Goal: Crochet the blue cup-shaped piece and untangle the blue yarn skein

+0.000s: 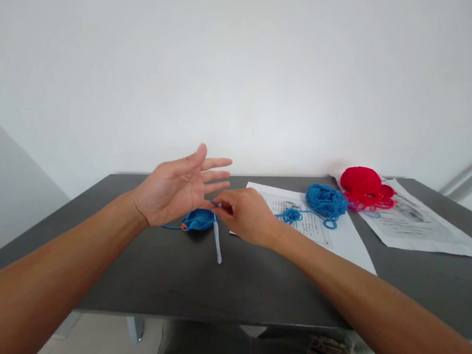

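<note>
Spreads the left hand (173, 192) wide, palm turned toward the wearer, thumb raised and fingers stretched toward the right hand (246, 215). Curls that right hand into a pinch, thumb and forefinger closing on a blue strand (214, 203), with only a small bit visible at the tips. Brings the left little finger right up against this pinch in the view; cannot tell whether actually touching it. Shows, just below the left fingers, a blue yarn piece (199, 220) lying near the pinch: a soft, deep-blue oval, plump and pouch-like, stitches too blurred to make out, upper edge partly covered by the left hand. Bears a small orange marker (184, 226) at the end farther from the right hand, with a thin blue tail running out beyond. Has a pale grey hook handle (217, 244) pointing straight down below the right fingertips, beside the blue piece; cannot tell whether gripped there or hanging. Farther out, to the right of the right hand, has a printed sheet (353, 249) under a small blue tangle (290, 215) and a larger blue yarn bundle (326, 201), then a red yarn ball (361, 181) by a second sheet (448, 246), all on the dark table (145, 278).
</note>
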The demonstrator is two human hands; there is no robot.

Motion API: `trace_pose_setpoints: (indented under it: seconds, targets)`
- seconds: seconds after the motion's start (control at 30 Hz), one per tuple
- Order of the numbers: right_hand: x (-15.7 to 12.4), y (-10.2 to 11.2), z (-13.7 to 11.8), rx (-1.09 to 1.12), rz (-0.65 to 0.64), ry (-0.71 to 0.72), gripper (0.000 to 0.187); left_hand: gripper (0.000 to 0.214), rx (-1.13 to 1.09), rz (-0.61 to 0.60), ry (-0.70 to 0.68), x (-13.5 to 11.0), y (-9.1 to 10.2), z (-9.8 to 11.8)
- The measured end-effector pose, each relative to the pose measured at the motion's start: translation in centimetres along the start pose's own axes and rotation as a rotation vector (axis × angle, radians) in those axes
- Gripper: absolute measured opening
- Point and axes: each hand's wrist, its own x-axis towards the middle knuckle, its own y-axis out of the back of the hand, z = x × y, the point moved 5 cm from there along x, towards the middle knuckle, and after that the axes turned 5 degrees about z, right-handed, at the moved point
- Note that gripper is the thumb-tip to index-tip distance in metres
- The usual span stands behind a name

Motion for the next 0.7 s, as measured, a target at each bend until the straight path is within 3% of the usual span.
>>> trace_pose_setpoints:
  seconds: [0.23,0.37,0.47,0.57,0.7]
  targets:
    - [-0.9,-0.7,-0.2,-0.086,-0.044,0.03,0.019,0.08,0.248,-0.124,0.141,-1.9,2.1,-0.6]
    - [-2.0,0.2,1.0,-0.166,-0.144,-0.012,0.009,0.088,0.493,-0.069,0.185,-2.9,4.6,-0.1]
    - [-4.0,2.8,3.3,-0.288,-0.168,-0.138,0.029,0.078,0.571,0.027,0.108,-2.3,5.3,0.3]
    - [-6.3,5.6,6.6,-0.432,-0.123,-0.347,0.046,0.055,0.615,0.108,-0.085,0.0,2.5,0.4]
    - [-8.1,6.1,10.0,-0.396,-0.179,-0.468,0.038,0.04,0.768,0.077,-0.235,5.0,-5.0,-1.7]
